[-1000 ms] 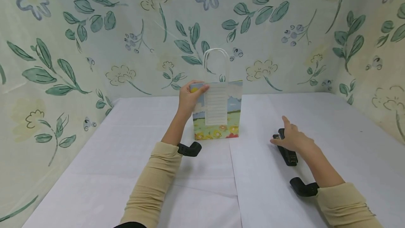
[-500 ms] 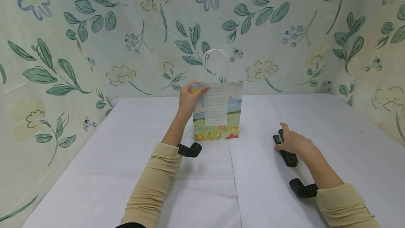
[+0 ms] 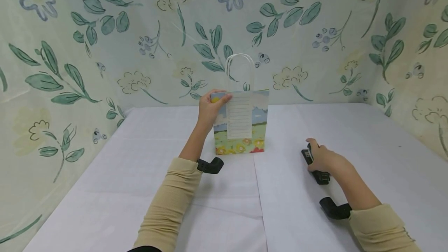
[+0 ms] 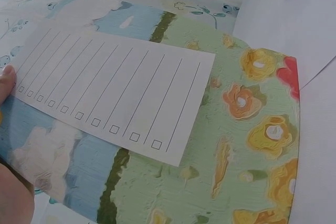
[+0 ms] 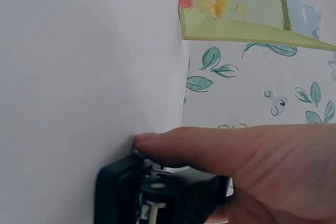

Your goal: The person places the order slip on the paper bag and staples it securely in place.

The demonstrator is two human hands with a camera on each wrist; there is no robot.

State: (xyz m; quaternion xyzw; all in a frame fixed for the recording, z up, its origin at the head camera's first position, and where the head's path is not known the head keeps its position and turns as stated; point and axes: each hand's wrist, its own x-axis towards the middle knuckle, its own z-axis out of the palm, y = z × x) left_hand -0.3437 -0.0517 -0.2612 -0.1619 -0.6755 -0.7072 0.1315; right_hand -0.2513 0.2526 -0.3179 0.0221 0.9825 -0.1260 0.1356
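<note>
Pinching left hand [image 3: 209,108]: bag [image 3: 259,129], paper [image 3: 239,118]; if slack, I could drop paper.
Right hand [image 3: 324,158]: fingers grasping stapler [image 3: 321,177]; loose, could slip.

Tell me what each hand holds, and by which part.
The left hand holds the multicoloured, flower-printed rectangular paper bag by its upper left corner; the right hand grips the long black stapler around its middle.

bag [image 3: 259,129]: matt paper | sheet [image 4: 110,93]: smooth paper | stapler [image 3: 321,177]: plastic, metal | tablecloth [image 3: 157,139]: matt cloth

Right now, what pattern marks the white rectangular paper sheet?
The sheet has thin dark lines and small square boxes, clearest in the left wrist view.
</note>
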